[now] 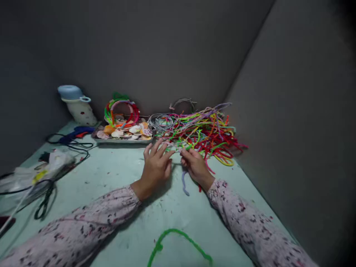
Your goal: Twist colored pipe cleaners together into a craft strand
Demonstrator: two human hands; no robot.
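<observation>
Fingers loosely spread, my left hand hovers just left of my right hand, its thumb and forefinger close to the pale strand between the hands. My right hand is closed in a pinch on a fuzzy pipe cleaner; pale and green bits show at its fingertips. Below that hand hangs a lavender pipe cleaner end; whether it is the same piece I cannot tell. Right behind the hands lies a tangled pile of coloured pipe cleaners. Nearer me, a bent green pipe cleaner lies on the table.
Seashells fill a metal tray, with colourful fuzzy hoops on top. Beside it are coils of grey wire. A blue-lidded bottle, black cables and plastic bags are at left. Grey walls enclose the table.
</observation>
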